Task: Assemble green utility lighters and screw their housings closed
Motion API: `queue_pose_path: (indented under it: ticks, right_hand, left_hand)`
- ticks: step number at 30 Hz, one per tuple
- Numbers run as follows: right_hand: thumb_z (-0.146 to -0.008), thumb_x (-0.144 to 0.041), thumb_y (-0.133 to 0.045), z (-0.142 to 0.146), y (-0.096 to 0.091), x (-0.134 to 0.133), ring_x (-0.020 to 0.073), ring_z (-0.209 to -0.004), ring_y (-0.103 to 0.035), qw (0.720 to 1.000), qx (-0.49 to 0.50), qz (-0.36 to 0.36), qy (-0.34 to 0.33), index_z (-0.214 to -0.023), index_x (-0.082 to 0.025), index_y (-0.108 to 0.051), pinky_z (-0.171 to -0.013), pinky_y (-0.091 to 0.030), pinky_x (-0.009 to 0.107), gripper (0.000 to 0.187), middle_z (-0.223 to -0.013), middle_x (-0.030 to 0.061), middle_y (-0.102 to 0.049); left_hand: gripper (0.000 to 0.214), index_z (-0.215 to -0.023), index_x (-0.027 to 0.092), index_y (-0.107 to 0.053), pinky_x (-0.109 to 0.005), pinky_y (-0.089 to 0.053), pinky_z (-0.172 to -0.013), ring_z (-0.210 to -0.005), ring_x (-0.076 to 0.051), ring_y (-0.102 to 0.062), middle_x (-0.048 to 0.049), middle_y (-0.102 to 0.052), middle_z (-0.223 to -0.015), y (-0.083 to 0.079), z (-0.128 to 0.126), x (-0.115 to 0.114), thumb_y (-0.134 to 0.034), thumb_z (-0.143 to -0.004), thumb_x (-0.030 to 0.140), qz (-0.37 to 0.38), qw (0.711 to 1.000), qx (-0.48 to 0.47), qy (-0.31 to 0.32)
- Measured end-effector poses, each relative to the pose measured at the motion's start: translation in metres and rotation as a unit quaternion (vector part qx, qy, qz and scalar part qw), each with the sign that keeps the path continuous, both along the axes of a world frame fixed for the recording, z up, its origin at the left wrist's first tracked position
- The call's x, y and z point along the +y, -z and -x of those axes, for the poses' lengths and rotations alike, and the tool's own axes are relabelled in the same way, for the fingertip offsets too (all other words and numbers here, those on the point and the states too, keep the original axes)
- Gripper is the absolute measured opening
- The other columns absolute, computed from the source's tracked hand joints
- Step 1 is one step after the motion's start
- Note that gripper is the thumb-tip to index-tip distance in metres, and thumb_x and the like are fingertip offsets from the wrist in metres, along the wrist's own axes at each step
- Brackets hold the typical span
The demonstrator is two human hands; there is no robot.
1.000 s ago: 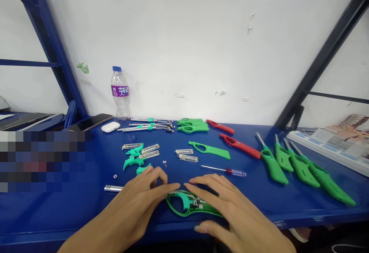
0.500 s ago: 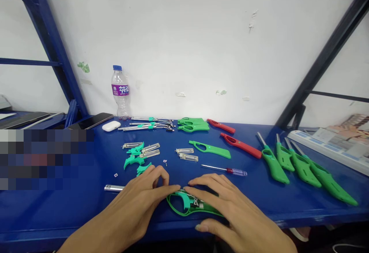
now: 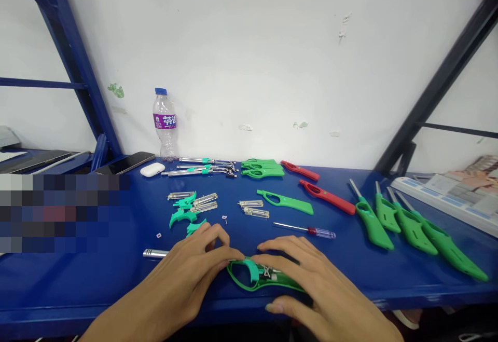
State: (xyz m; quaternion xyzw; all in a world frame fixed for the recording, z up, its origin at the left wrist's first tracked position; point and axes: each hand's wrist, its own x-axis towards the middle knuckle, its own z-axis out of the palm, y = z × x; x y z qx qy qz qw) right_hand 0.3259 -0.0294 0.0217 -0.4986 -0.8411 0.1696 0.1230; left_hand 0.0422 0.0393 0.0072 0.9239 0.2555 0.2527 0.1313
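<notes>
Open green casing (image 3: 287, 279), axis 9–3 o'clock; left hand (image 3: 194, 267) grasping 9-o'clock end; right hand (image 3: 316, 275) over 3-o'clock end, grip unclear.

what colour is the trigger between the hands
The trigger is teal green, best seen in the head view.

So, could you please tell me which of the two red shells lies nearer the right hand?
The front red shell, behind the screwdriver; the other red shell lies farther from the right hand, back beside the grouped green shells.
</notes>
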Motion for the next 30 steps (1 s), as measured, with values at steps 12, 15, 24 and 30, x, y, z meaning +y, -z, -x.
queue_pose_path:
  ticks: [12,15,24,30]
  right_hand:
    - [-0.104,-0.057,-0.064,-0.001,0.001,0.001,0.0305,-0.146,-0.054,1.0,0.009,-0.015,0.0,-0.149,-0.046,-0.06,-0.122,-0.046,0.054,0.047,-0.158,-0.0001,-0.058]
    - [-0.106,-0.056,-0.062,-0.002,0.0,-0.001,0.03,-0.148,-0.052,1.0,0.008,-0.01,-0.002,-0.15,-0.047,-0.06,-0.122,-0.047,0.054,0.045,-0.16,-0.0008,-0.056]
    - [-0.117,-0.04,-0.039,-0.045,-0.024,0.041,0.0247,-0.145,-0.057,0.98,-0.076,-0.181,0.018,-0.143,-0.032,-0.067,-0.123,-0.047,0.05,0.039,-0.153,0.0058,-0.063]
    - [-0.113,-0.03,-0.055,-0.081,-0.028,0.108,0.0298,-0.123,-0.072,0.968,-0.182,-0.171,0.001,-0.146,-0.02,-0.064,-0.106,-0.059,0.053,0.036,-0.137,0.0136,-0.073]
  left_hand:
    - [0.038,-0.127,0.033,-0.066,-0.03,-0.049,-0.088,-0.101,-0.019,-0.059,-0.0027,-0.059,-0.117,0.003,0.0,-0.002,-0.039,-0.113,0.01,0.027,1.0,-0.011,-0.007]
    - [0.039,-0.128,0.033,-0.066,-0.03,-0.049,-0.089,-0.1,-0.018,-0.059,-0.0018,-0.059,-0.117,0.004,0.001,-0.003,-0.039,-0.112,0.009,0.023,1.0,-0.006,-0.008]
    - [0.038,-0.128,0.031,-0.067,-0.033,-0.052,-0.091,-0.098,-0.02,-0.061,-0.0036,-0.06,-0.115,0.002,0.001,-0.003,-0.039,-0.112,0.01,0.011,1.0,0.0,-0.016]
    - [0.032,-0.121,0.029,-0.066,-0.036,-0.052,-0.095,-0.1,-0.02,-0.062,-0.0032,-0.062,-0.114,0.003,0.002,-0.004,-0.038,-0.114,0.015,0.036,0.999,-0.006,-0.024]
